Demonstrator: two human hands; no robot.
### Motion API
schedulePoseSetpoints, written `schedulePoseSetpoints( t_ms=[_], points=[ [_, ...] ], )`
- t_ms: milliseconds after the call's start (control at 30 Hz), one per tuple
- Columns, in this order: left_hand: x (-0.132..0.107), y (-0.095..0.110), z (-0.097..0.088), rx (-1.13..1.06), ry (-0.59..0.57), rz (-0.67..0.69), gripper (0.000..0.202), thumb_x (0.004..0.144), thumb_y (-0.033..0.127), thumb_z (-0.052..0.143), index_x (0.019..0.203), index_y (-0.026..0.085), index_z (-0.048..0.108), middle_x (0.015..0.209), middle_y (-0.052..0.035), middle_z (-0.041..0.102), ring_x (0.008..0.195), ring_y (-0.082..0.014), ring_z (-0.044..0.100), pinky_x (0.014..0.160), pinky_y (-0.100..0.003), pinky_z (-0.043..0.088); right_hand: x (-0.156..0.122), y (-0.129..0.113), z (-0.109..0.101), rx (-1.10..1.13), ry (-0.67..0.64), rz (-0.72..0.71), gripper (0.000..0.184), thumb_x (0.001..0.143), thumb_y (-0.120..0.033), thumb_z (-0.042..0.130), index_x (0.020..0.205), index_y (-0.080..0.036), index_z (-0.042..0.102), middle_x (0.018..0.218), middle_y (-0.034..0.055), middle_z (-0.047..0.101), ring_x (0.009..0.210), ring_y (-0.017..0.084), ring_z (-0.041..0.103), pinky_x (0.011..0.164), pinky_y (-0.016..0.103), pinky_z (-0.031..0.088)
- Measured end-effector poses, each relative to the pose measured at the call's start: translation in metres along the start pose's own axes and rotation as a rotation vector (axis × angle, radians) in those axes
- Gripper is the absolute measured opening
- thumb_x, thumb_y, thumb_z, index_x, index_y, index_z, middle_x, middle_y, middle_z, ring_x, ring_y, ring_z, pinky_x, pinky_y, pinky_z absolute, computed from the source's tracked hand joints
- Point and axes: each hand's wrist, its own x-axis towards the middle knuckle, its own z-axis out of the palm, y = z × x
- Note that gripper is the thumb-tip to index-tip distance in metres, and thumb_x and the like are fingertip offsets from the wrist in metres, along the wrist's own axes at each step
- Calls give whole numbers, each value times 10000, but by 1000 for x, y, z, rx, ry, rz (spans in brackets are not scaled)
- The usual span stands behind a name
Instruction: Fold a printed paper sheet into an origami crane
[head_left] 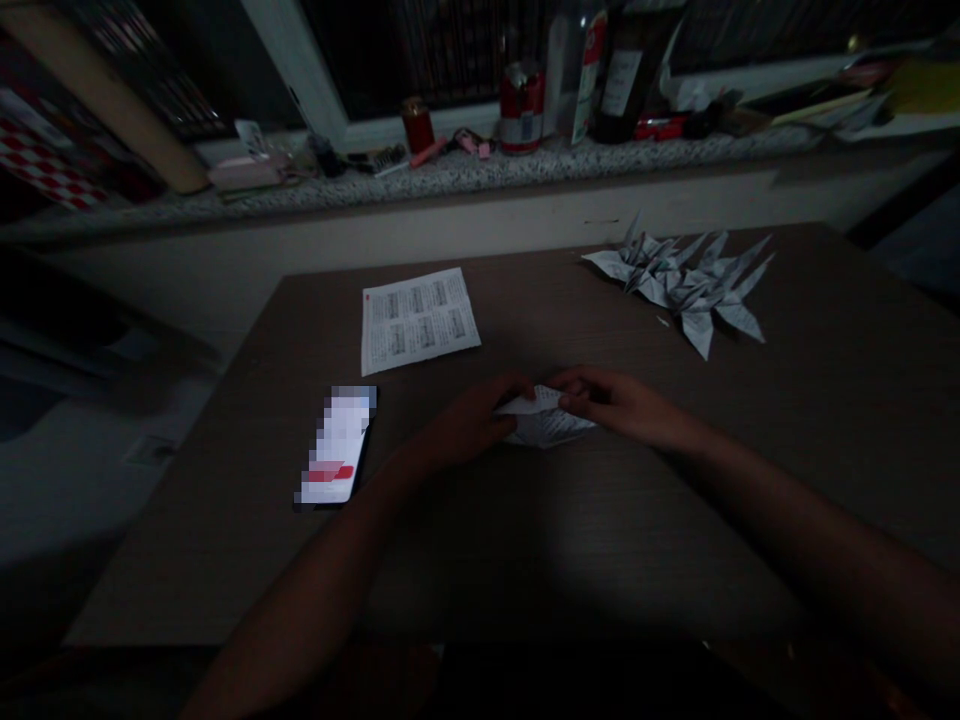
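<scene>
Between my hands, low over the table, is a partly folded piece of printed paper (541, 428). My left hand (484, 412) pinches its left end between thumb and fingers. At the right end, my right hand (600, 402) grips the paper's upper edge, its fingers curled behind and partly hidden. A phone (337, 445) with a lit, blurred screen lies left of my left forearm. Beyond my hands rests a flat printed sheet (420, 320). Several folded paper cranes (686, 280) sit clustered at the back right of the table.
The brown table (247, 400) meets a wall below a stone windowsill (300, 200). On the sill stand a red can (522, 108), a small red jar (418, 126), a dark bottle (621, 85) and other clutter. A small paper scrap (662, 321) lies near the cranes.
</scene>
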Motion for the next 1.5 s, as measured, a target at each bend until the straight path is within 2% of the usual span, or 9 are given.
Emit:
schedulePoseSetpoints(
  t_ms=[200, 333, 433, 667, 800, 933, 1067, 1367, 1500],
  points=[
    [-3, 3, 2, -19, 34, -63, 395, 834, 110, 614, 1209, 234, 611, 1262, -44, 659, 1140, -212, 638, 974, -334, 509, -5, 5, -1, -18, 65, 53, 394, 902, -552, 631, 1044, -199, 733, 974, 71, 752, 893, 238, 692, 782, 368, 548],
    [-6, 8, 2, -68, 15, -63, 289, 916, 285, 669, 1195, 220, 629, 1181, -44, 681, 1050, -216, 660, 905, -327, 527, -7, 7, -1, -34, 105, 23, 345, 879, -526, 667, 971, -202, 741, 921, 65, 764, 859, 245, 703, 774, 372, 546],
    [-5, 12, 1, -110, 46, -41, 243, 1007, 406, 576, 1131, 211, 653, 1087, -37, 697, 987, -212, 665, 865, -330, 527, -8, 5, 0, -59, 119, -19, 304, 881, -490, 675, 965, -206, 745, 918, 61, 772, 864, 254, 714, 770, 367, 545],
    [2, 16, 5, -157, 82, -115, 235, 969, 400, 634, 1106, 212, 666, 1054, -35, 731, 968, -199, 688, 840, -319, 535, -12, -8, 9, -104, 96, -40, 244, 889, -432, 683, 980, -223, 769, 946, 51, 785, 859, 239, 730, 748, 349, 550],
    [2, 12, 9, -93, 68, -125, 221, 971, 410, 624, 1006, 210, 710, 958, -17, 731, 879, -180, 668, 779, -298, 501, -12, -9, 9, -103, 180, -36, 256, 846, -433, 735, 992, -229, 784, 967, 53, 789, 878, 244, 729, 759, 350, 546],
    [1, 7, 12, -152, 121, -128, 181, 946, 368, 650, 947, 193, 696, 919, -17, 718, 841, -168, 658, 764, -291, 497, -11, -5, 5, -88, 265, 37, 304, 823, -486, 757, 981, -229, 794, 879, 43, 776, 705, 206, 674, 629, 330, 497],
    [0, 4, 13, -204, 125, -134, 197, 937, 380, 652, 901, 188, 673, 891, -18, 710, 828, -170, 656, 756, -293, 503, -13, -3, 3, 23, 274, 104, 330, 845, -537, 730, 903, -221, 804, 818, 46, 775, 712, 207, 677, 652, 331, 497],
    [0, 8, 9, -213, 112, -170, 219, 921, 406, 650, 871, 192, 660, 909, -24, 718, 857, -182, 661, 782, -301, 510, -18, 1, 1, 210, 160, 142, 423, 915, -622, 647, 901, -233, 813, 826, 40, 778, 749, 200, 694, 722, 332, 535],
    [-1, 8, 8, -215, 113, -184, 212, 922, 400, 661, 880, 193, 673, 894, -22, 721, 836, -182, 663, 766, -300, 510, -18, -2, -2, 198, 136, 140, 448, 950, -626, 588, 923, -234, 804, 856, 49, 786, 806, 216, 715, 756, 341, 541]
  ],
)
